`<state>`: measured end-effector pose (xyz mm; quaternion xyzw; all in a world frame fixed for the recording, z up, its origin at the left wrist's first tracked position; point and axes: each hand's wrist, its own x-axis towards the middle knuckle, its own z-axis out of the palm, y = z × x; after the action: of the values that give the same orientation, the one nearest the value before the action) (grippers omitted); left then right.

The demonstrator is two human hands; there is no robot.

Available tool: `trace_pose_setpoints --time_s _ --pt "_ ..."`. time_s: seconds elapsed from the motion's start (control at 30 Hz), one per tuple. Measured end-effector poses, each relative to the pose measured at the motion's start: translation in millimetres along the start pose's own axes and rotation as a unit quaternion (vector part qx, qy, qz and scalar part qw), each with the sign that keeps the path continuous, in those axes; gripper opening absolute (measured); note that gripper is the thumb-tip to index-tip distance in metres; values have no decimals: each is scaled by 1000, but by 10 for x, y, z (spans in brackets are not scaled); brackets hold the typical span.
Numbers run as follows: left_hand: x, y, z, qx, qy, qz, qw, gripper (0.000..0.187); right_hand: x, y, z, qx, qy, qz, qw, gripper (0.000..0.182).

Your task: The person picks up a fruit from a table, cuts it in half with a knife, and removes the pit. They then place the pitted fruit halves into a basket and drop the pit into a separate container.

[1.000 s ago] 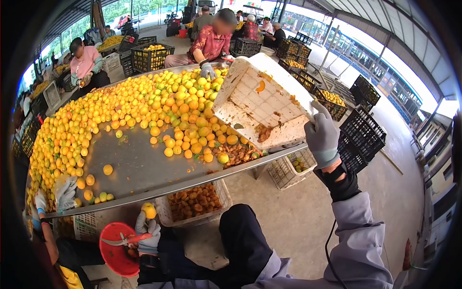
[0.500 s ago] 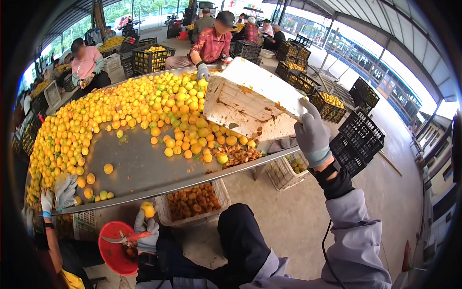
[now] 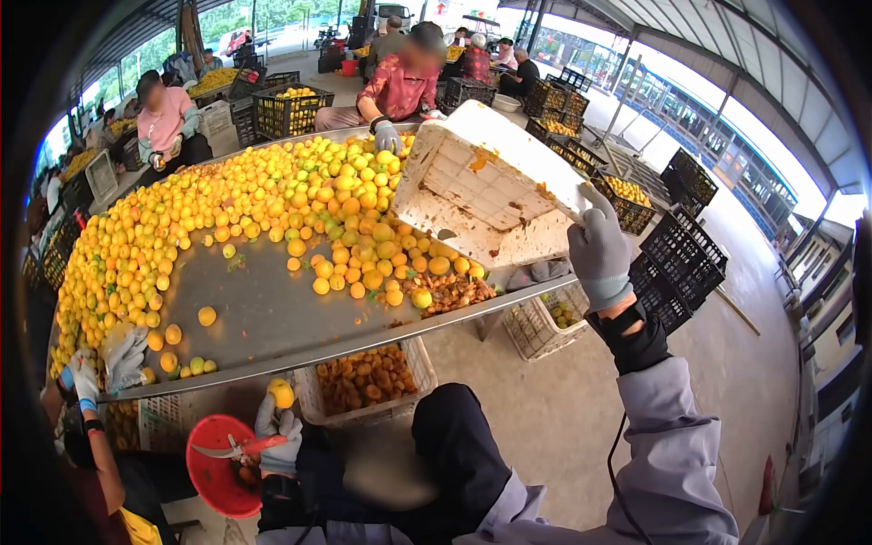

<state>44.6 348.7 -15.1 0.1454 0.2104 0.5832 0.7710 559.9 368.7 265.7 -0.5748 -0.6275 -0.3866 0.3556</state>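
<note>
My right hand (image 3: 603,256), in a grey glove, is closed on the rim of a white plastic crate (image 3: 495,186). The crate is tilted on its side above the right end of the metal table (image 3: 236,304), its inside stained with brown pulp. Low in the view, my gloved left hand (image 3: 281,440) is closed around a yellow apricot (image 3: 281,392) and red-handled pruning shears (image 3: 238,448). The shears' curved blade lies over a red bucket (image 3: 216,490). Many apricots (image 3: 300,186) are heaped on the table, with brown scraps (image 3: 454,292) beneath the crate.
A crate of halved fruit (image 3: 368,377) stands under the table edge, and another white crate (image 3: 545,327) to its right. Across the table a co-worker's gloved hand (image 3: 388,138) is near the crate. Another person's hand (image 3: 84,374) is at the left corner. Black crates (image 3: 674,263) stand right.
The white crate has shifted slightly right and tipped up a little, with my right hand on its rim. At the left corner, the other person's hand has moved. My left hand stays much the same.
</note>
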Motion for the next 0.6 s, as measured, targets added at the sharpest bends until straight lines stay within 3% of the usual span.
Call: trace_pose_setpoints --time_s 0.2,0.37,0.5,0.6 --pt "-17 6 284 -2 21 -3 1000 30 31 155 -30 27 49 45 997 11" --pt "40 -14 63 -24 -5 10 1000 29 -27 310 -117 -26 -18 165 986 11" --pt "33 -10 129 -13 18 4 1000 28 -33 398 -88 8 24 103 994 12" --pt "32 -51 35 -24 12 8 1000 27 -126 508 -67 -40 -11 161 986 14"
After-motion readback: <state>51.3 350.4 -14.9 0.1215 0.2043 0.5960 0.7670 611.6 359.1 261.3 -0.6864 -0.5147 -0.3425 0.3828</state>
